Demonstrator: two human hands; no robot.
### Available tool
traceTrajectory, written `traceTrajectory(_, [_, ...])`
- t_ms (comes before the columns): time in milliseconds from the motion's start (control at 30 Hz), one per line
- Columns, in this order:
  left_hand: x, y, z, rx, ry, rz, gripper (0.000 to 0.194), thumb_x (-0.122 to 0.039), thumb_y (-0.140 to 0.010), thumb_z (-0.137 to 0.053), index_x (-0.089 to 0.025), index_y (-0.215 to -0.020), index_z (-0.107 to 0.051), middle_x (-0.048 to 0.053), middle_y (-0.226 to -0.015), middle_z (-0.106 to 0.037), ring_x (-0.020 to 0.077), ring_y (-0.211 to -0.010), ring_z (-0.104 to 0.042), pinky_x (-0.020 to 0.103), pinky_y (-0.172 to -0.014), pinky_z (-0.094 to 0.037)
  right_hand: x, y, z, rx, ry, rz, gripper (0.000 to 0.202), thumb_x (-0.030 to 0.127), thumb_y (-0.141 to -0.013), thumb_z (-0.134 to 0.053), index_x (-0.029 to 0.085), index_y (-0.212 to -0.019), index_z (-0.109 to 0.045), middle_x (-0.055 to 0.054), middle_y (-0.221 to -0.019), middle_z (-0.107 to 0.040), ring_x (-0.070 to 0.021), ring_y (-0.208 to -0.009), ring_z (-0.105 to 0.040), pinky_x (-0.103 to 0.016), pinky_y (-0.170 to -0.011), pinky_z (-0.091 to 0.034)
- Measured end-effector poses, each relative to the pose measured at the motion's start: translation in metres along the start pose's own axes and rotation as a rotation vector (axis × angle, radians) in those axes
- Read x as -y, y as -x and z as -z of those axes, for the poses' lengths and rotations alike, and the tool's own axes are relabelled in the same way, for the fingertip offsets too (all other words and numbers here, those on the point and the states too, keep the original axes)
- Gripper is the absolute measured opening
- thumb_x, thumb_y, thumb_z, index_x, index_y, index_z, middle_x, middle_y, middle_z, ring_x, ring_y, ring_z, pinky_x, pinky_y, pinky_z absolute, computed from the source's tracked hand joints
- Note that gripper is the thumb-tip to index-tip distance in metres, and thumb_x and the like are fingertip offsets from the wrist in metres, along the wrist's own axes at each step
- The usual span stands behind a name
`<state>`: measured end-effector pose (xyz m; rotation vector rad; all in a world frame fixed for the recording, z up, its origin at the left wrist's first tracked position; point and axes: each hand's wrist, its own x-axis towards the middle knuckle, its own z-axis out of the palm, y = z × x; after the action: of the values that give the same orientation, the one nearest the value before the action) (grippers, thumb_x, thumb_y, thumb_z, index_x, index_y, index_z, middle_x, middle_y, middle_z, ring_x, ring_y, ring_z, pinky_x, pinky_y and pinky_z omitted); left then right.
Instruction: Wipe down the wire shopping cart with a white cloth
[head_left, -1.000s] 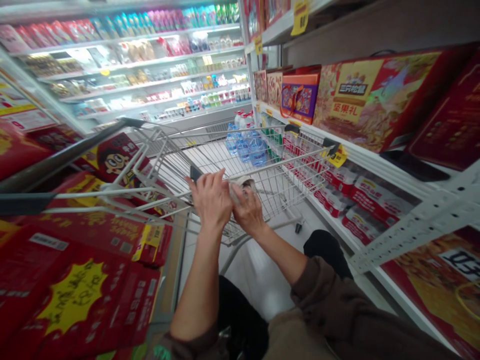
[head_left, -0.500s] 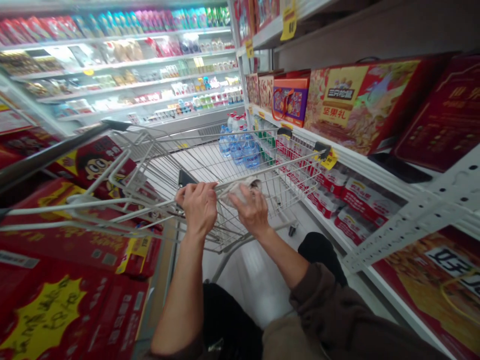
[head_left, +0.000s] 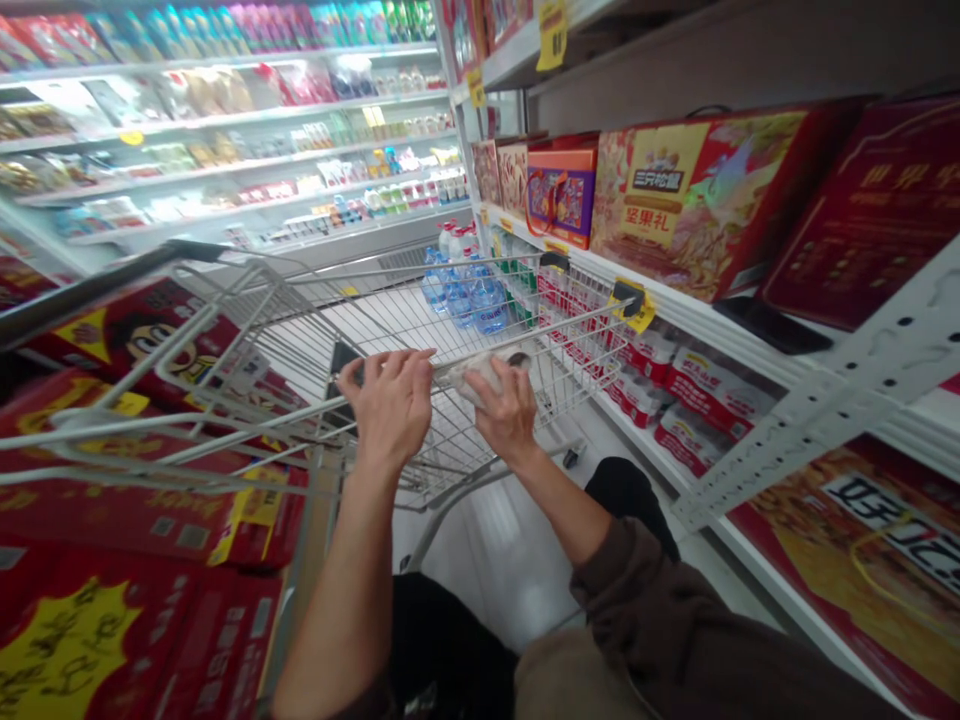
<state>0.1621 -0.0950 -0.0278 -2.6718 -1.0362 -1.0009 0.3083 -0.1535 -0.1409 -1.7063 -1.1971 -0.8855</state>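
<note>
A wire shopping cart [head_left: 480,340] stretches across the middle of the head view. My left hand [head_left: 391,405] is closed over the cart's near side rail. Just right of it, my right hand [head_left: 506,408] has its fingers wrapped round a crumpled whitish cloth [head_left: 476,378], pressed against the same rail. Part of the cloth is hidden by the fingers. The cart's dark handle bar [head_left: 112,285] lies at the upper left, touched by neither hand.
Red boxes [head_left: 135,620] are stacked close on the left. Shelves with gift boxes [head_left: 697,200] and bottle packs [head_left: 712,390] line the right. Blue-tinted water bottles [head_left: 465,295] stand beyond the cart, before a lit refrigerated display [head_left: 240,205].
The shelves, cart and boxes have shifted slightly left in the view. My right hand and the cloth have moved a little along the rail relative to my left hand.
</note>
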Motion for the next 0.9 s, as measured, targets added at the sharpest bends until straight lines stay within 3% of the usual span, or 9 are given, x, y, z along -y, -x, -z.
traceTrajectory(100, [-0.007,-0.003,-0.009,0.055,0.075,-0.021,0.052,-0.035,-0.109,-0.021,-0.027,-0.116,-0.072,0.005,-0.107,-0.076,0.0255,-0.109,-0.061,0.048,-0.110,-0.024,-0.022,-0.001,-0.005,0.025,0.013,0.114,0.045,0.015,-0.090,-0.062,0.043,-0.124,-0.071,-0.001,-0.137,-0.063,-0.0242,-0.115,-0.053,-0.036,-0.091,-0.051])
traceTrajectory(267, [0.004,-0.001,-0.020,0.009,0.107,-0.050,0.053,-0.036,-0.109,-0.020,-0.026,-0.115,-0.072,0.004,-0.100,-0.076,0.0235,-0.102,-0.062,0.046,-0.107,-0.024,-0.085,-0.004,-0.003,0.073,0.054,-0.225,0.045,0.009,-0.085,-0.060,0.030,-0.123,-0.073,-0.007,-0.136,-0.062,-0.0256,-0.118,-0.052,-0.041,-0.100,-0.051])
traceTrajectory(367, [0.006,-0.001,-0.025,-0.047,0.068,-0.067,0.054,-0.037,-0.109,-0.020,-0.025,-0.112,-0.072,0.004,-0.096,-0.075,0.0237,-0.100,-0.062,0.047,-0.107,-0.023,-0.075,-0.004,0.000,0.013,0.050,-0.323,0.047,0.008,-0.084,-0.060,0.028,-0.126,-0.071,-0.010,-0.136,-0.060,-0.0266,-0.118,-0.052,-0.044,-0.102,-0.050])
traceTrajectory(467, [0.005,-0.001,-0.026,-0.091,0.043,-0.068,0.054,-0.037,-0.109,-0.019,-0.024,-0.111,-0.072,0.005,-0.095,-0.075,0.0237,-0.097,-0.062,0.047,-0.106,-0.024,-0.049,-0.002,-0.001,0.052,0.022,-0.143,0.050,0.010,-0.086,-0.061,0.034,-0.128,-0.069,-0.007,-0.140,-0.059,-0.0265,-0.120,-0.051,-0.043,-0.102,-0.050])
traceTrajectory(533, [0.005,0.000,-0.026,-0.102,0.042,-0.076,0.055,-0.037,-0.109,-0.019,-0.024,-0.111,-0.072,0.004,-0.093,-0.074,0.0236,-0.096,-0.062,0.047,-0.106,-0.024,-0.047,-0.001,-0.003,0.096,0.027,-0.011,0.050,0.011,-0.087,-0.062,0.039,-0.128,-0.069,-0.003,-0.141,-0.060,-0.0257,-0.121,-0.051,-0.040,-0.100,-0.050])
traceTrajectory(633, [0.009,0.002,-0.024,-0.105,0.048,-0.084,0.055,-0.038,-0.109,-0.020,-0.024,-0.112,-0.073,0.004,-0.091,-0.074,0.0237,-0.094,-0.062,0.047,-0.106,-0.024,-0.078,-0.001,-0.003,0.116,0.053,-0.009,0.051,0.011,-0.086,-0.063,0.040,-0.127,-0.069,-0.003,-0.141,-0.060,-0.0248,-0.119,-0.052,-0.038,-0.097,-0.051])
traceTrajectory(767, [0.019,0.005,-0.023,-0.103,0.064,-0.067,0.053,-0.037,-0.109,-0.022,-0.025,-0.111,-0.073,0.004,-0.091,-0.075,0.0231,-0.092,-0.063,0.048,-0.106,-0.023,-0.128,-0.002,0.002,0.049,0.079,-0.207,0.044,0.010,-0.086,-0.062,0.031,-0.124,-0.072,-0.009,-0.134,-0.062,-0.0250,-0.117,-0.052,-0.039,-0.098,-0.052])
traceTrajectory(833, [0.023,0.006,-0.023,-0.109,0.063,-0.060,0.053,-0.037,-0.109,-0.022,-0.024,-0.109,-0.074,0.004,-0.091,-0.075,0.0234,-0.091,-0.063,0.049,-0.106,-0.023,-0.130,-0.001,0.004,-0.011,0.068,-0.282,0.043,0.010,-0.086,-0.061,0.029,-0.123,-0.072,-0.011,-0.132,-0.061,-0.0258,-0.116,-0.052,-0.042,-0.099,-0.052])
traceTrajectory(900, [0.022,0.004,-0.022,-0.115,0.047,-0.041,0.054,-0.037,-0.109,-0.022,-0.024,-0.105,-0.074,0.005,-0.093,-0.075,0.0243,-0.093,-0.062,0.050,-0.107,-0.023,-0.116,0.000,0.005,-0.046,0.048,-0.278,0.045,0.010,-0.086,-0.060,0.028,-0.126,-0.071,-0.011,-0.134,-0.060,-0.0262,-0.116,-0.052,-0.043,-0.100,-0.051])
